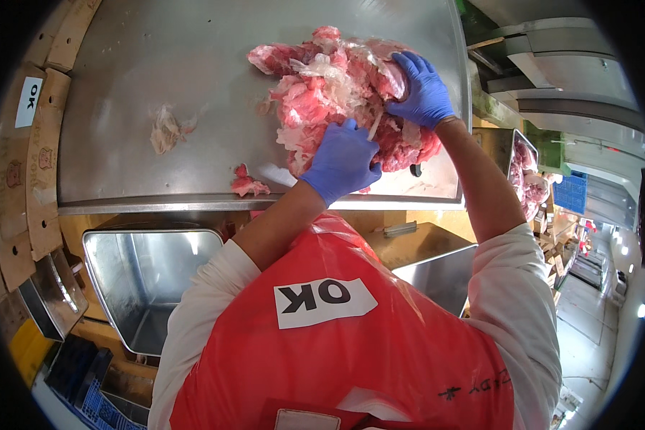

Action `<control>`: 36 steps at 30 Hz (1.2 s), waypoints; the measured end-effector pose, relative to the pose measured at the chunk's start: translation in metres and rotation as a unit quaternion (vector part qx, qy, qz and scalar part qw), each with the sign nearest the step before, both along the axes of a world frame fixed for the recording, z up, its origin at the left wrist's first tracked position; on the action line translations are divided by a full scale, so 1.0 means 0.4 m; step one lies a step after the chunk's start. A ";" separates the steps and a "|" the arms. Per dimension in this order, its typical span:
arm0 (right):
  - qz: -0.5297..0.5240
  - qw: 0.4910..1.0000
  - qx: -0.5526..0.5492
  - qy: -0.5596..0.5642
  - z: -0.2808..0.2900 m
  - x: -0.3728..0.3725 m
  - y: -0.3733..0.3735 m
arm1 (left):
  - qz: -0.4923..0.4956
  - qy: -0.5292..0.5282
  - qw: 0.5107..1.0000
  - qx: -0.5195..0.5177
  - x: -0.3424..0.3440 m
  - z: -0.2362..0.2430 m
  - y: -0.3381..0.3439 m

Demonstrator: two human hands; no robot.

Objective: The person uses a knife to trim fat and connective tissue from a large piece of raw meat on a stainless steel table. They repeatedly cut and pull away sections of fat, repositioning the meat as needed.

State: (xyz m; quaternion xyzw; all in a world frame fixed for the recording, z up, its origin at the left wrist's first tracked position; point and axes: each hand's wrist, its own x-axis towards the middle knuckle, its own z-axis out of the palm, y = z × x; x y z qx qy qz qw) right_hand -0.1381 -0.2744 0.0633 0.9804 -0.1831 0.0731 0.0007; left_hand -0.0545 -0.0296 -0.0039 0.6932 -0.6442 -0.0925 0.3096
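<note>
A large heap of raw pink meat with whitish fat (315,93) lies on the steel table (143,64). My left hand (340,161), in a blue glove, has its fingers curled into the lower middle of the heap beside a pale strip. My right hand (419,93), also blue-gloved, grips the upper right of the pile. Under its lower edge are a white surface (437,183) and a small black object (416,170), partly hidden. A loose meat scrap (249,185) and pale trimmings (166,130) lie to the left.
Cardboard boxes (39,165) line the table's left side. Below the front edge are steel bins (150,287) (430,287). A tray of meat (523,175) and a blue crate (570,192) stand at right. Blue and dark crates (86,387) sit at lower left.
</note>
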 end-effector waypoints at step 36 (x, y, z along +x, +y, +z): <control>-0.467 0.731 0.474 -0.152 -0.445 -0.652 0.257 | 0.120 0.031 0.992 -0.012 0.028 0.008 -0.135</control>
